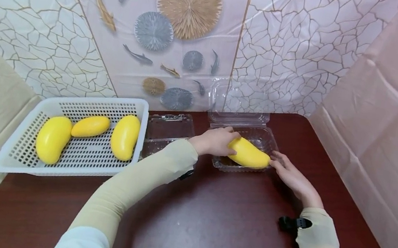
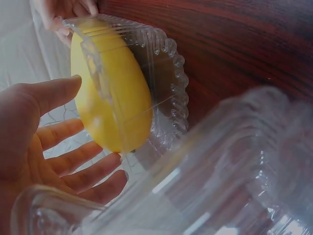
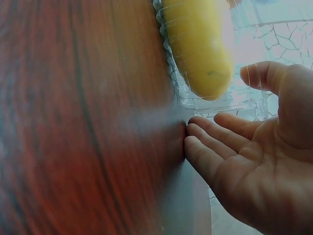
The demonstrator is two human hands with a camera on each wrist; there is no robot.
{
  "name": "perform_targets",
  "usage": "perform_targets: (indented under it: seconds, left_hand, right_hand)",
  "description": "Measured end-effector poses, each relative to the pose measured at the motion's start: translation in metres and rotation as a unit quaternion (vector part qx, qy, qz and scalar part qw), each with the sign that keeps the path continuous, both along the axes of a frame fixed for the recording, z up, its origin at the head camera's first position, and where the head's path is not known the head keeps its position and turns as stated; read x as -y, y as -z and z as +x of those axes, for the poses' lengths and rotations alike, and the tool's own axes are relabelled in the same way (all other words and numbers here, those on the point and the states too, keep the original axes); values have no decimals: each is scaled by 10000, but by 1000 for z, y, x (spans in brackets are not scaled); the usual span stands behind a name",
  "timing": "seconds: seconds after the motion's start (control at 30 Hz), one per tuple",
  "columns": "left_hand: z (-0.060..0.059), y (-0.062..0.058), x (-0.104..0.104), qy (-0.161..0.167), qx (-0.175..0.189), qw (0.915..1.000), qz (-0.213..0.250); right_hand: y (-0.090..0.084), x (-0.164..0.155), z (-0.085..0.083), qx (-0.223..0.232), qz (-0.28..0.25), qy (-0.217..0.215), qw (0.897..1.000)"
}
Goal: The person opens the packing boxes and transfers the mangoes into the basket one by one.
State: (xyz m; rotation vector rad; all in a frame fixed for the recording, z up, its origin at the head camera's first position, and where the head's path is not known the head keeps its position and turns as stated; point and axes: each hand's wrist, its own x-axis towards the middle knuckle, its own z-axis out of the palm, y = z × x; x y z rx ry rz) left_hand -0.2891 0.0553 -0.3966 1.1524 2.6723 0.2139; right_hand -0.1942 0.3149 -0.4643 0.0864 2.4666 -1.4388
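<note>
Smooth yellow mango point(image 1: 249, 153), lying on its side, inside an open clear plastic clamshell box point(image 1: 259, 135), lid raised behind, box resting on dark wooden bench point(image 1: 206, 228)

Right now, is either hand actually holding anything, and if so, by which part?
Nothing is gripped. The left hand rests straight fingers on the mango end; the right hand touches the clear container.

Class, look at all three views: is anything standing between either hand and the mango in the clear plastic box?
Nothing visible does. The left hand touches the mango directly. The right hand rests open by the clear box wall, with only that thin wall between it and the fruit.
</note>
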Motion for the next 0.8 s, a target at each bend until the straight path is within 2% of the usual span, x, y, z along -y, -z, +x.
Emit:
perform_targets:
  seconds: [0.37, 0.8]
  left_hand:
    - [1, 5, -1, 21, -133, 9999, -43]
    - [4, 8, 1, 46, -123, 9999, 1]
  right_hand:
    - [-1, -1, 0, 3, 197, 16, 9998]
    - [-1, 0, 2, -63, 134, -30, 9999]
